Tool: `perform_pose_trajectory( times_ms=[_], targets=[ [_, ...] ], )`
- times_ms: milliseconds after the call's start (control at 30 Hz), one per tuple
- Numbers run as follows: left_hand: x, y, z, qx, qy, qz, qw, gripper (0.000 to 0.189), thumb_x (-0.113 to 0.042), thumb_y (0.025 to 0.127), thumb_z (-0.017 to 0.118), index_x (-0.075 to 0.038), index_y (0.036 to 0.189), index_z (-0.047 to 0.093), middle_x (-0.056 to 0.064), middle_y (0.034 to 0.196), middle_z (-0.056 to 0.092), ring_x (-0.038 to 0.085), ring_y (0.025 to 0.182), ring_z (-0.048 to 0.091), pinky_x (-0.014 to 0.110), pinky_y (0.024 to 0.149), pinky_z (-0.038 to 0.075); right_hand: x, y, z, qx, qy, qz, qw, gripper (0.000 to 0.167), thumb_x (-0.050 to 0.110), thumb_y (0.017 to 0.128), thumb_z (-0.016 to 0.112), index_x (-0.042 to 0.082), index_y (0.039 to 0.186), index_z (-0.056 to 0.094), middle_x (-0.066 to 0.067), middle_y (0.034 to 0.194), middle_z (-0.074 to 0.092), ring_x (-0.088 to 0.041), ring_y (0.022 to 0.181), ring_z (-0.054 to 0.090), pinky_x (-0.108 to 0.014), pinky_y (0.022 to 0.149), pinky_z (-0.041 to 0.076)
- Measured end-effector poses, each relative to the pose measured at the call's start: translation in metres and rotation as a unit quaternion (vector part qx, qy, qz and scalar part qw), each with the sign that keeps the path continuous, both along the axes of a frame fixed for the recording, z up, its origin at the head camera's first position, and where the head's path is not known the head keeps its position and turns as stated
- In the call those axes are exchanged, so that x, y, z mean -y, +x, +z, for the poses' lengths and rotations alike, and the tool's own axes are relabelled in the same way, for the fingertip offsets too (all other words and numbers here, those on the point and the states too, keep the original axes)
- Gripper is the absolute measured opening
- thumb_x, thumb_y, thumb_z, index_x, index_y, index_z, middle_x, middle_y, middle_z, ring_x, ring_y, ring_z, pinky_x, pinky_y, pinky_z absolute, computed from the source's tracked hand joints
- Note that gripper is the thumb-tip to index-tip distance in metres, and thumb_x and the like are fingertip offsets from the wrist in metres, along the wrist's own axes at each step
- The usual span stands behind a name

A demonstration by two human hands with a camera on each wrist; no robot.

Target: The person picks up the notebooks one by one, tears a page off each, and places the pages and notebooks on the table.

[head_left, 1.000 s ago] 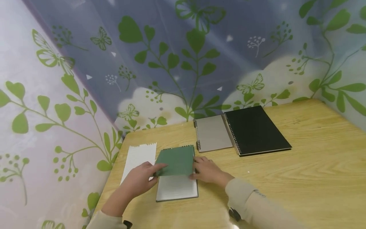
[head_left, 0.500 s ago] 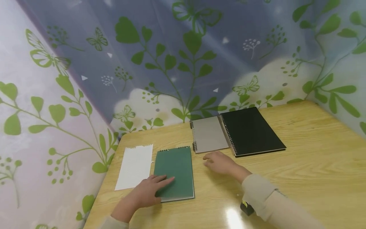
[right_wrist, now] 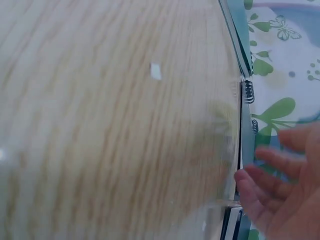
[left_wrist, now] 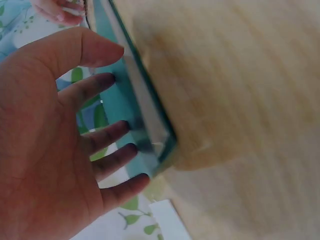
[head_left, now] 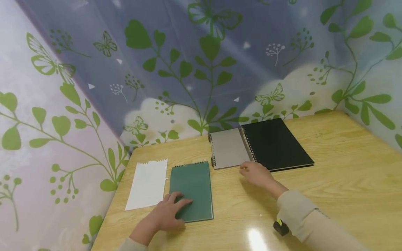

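Observation:
A green spiral notepad point(head_left: 194, 184) lies with its cover down over its pages, coil at the far end. My left hand point(head_left: 164, 214) is over its near left corner, fingers spread; in the left wrist view the fingertips point(left_wrist: 131, 150) are right at the notepad's cover. My right hand point(head_left: 255, 173), holding nothing, hovers at the near edges of a grey spiral notebook point(head_left: 230, 148) and a larger black spiral notebook point(head_left: 276, 144). In the right wrist view its fingers are loosely bent beside the notebooks' edges.
A torn-out white sheet point(head_left: 147, 184) with a ragged top edge lies left of the notepad. All lie on a wood-grain table point(head_left: 345, 195). Patterned cloth point(head_left: 176, 69) hangs behind and at the sides. A tiny paper scrap point(right_wrist: 156, 71) is on the tabletop.
The green cover, half folded up a second ago, has come down flat over the pages. My right hand has left the notepad and moved right to the grey and black notebooks.

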State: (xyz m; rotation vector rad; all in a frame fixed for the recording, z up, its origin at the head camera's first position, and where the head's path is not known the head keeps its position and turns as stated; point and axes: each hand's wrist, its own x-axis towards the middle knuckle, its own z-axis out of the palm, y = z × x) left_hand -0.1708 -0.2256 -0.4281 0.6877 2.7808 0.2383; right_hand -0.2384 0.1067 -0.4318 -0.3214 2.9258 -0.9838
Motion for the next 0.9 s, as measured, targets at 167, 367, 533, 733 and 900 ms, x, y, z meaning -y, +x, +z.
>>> perform_pose_trajectory(
  times_ms=[167,367,533,733,900],
  targets=[
    [-0.017,-0.01,0.014,-0.021,0.024,0.012,0.9994,0.047,-0.03,0.085,0.06,-0.016,0.13,0.051,0.014,0.131,0.043,0.036,0.119,0.044,0.053,0.09,0.043,-0.011,-0.009,0.004,0.012,0.0,-0.069,0.9976,0.033,0.023,0.094,0.045,0.004,0.116,0.06,-0.017,0.113,0.063,-0.022,0.079,0.059,-0.036,0.064,0.048],
    [-0.061,-0.045,0.025,-0.039,0.16,0.069,0.984,0.048,-0.028,0.094,0.049,-0.005,0.135,0.043,0.018,0.137,0.042,0.036,0.128,0.039,0.052,0.102,0.034,-0.021,-0.029,0.005,-0.01,-0.024,-0.099,0.9948,0.037,0.016,0.092,0.045,-0.006,0.122,0.052,-0.023,0.112,0.061,-0.033,0.091,0.06,-0.045,0.074,0.049],
    [-0.099,-0.084,0.012,0.013,0.317,0.143,0.9374,0.046,-0.023,0.097,0.042,-0.002,0.137,0.038,0.02,0.142,0.038,0.037,0.131,0.035,0.052,0.104,0.032,-0.015,-0.042,-0.005,0.017,-0.018,-0.108,0.9938,0.044,0.017,0.091,0.045,-0.011,0.126,0.045,-0.029,0.117,0.055,-0.042,0.105,0.054,-0.051,0.086,0.045],
    [-0.133,-0.11,0.001,0.073,0.375,0.235,0.8938,0.046,-0.019,0.098,0.036,0.001,0.139,0.032,0.022,0.144,0.035,0.038,0.133,0.031,0.051,0.106,0.03,-0.007,-0.048,-0.008,-0.001,0.013,-0.116,0.9932,0.039,0.014,0.084,0.046,-0.016,0.109,0.052,-0.034,0.104,0.055,-0.047,0.097,0.053,-0.054,0.084,0.043],
    [-0.151,-0.118,0.005,0.074,0.356,0.276,0.8897,0.048,-0.016,0.096,0.035,0.007,0.138,0.03,0.026,0.142,0.035,0.04,0.132,0.032,0.05,0.106,0.031,-0.002,-0.051,0.0,0.013,0.036,-0.12,0.992,0.043,0.015,0.085,0.046,-0.018,0.111,0.049,-0.037,0.111,0.048,-0.051,0.103,0.047,-0.055,0.088,0.04]
  ],
)
